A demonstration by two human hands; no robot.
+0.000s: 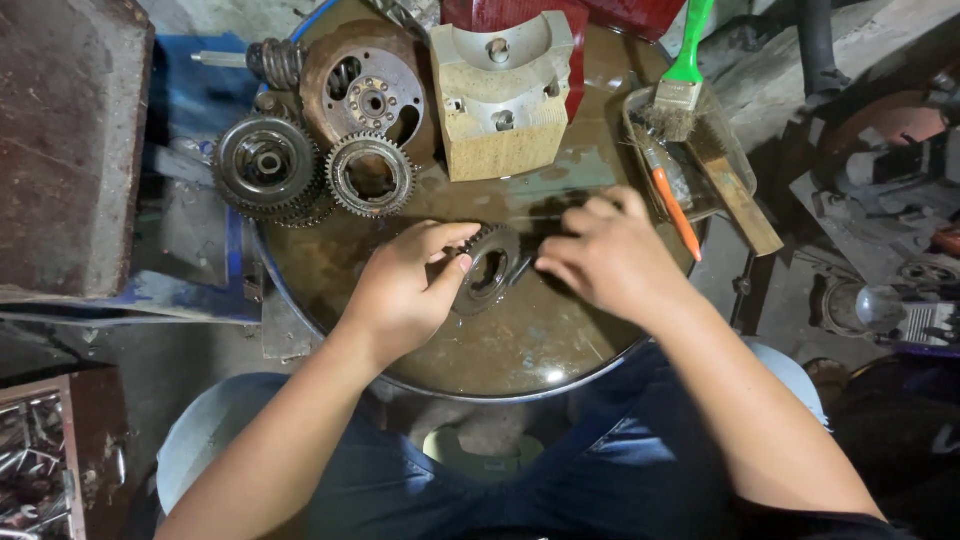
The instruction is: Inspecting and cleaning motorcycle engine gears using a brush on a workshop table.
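Note:
A dark toothed gear [490, 266] stands tilted on the oily round drum top [530, 345]. My left hand [405, 290] grips the gear's left rim with thumb and fingers. On the gear's other side, my right hand [610, 255] rests with curled fingers, its fingertips at the gear's right edge; what they hold is hidden.
At the drum's back left lie a large gear [267, 163], a ring gear [371, 175] and a rusty round plate [363, 97]. A pale metal block [503, 95] stands at the back. A clear tray [690, 150] on the right holds a green-handled brush [682, 85] and an orange-handled tool [676, 212].

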